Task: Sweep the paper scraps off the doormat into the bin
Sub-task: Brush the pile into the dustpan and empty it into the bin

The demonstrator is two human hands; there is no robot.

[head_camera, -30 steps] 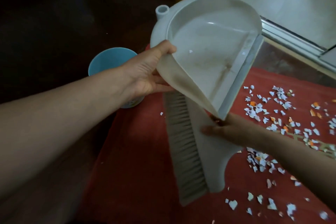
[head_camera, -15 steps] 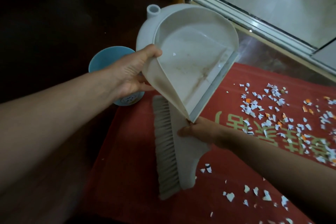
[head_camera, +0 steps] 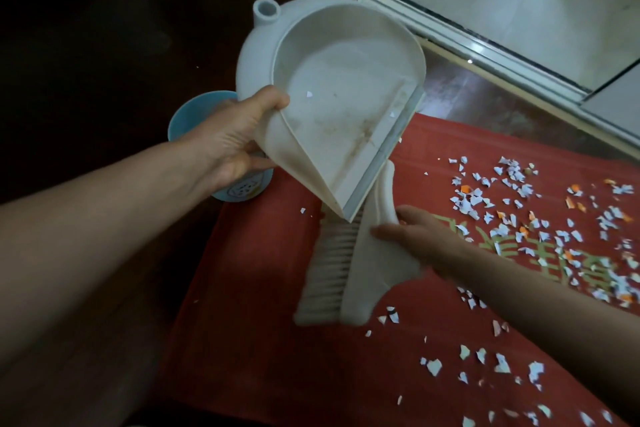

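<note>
My left hand grips the side wall of a white dustpan, held tilted in the air above the left end of a red doormat. One or two tiny scraps cling inside the pan. My right hand holds a white hand brush just under the pan's lip, bristles facing left. Several white and orange paper scraps lie scattered over the right half of the mat. A light blue bin stands off the mat's left corner, mostly hidden behind my left hand and the pan.
A sliding door track with a white frame runs along the far side of the mat. Dark floor lies to the left and near the bin.
The dustpan and brush have shifted left and slightly down in view, toward the bin. The brush now points more steeply, its handle end tucked under the pan's lip.
</note>
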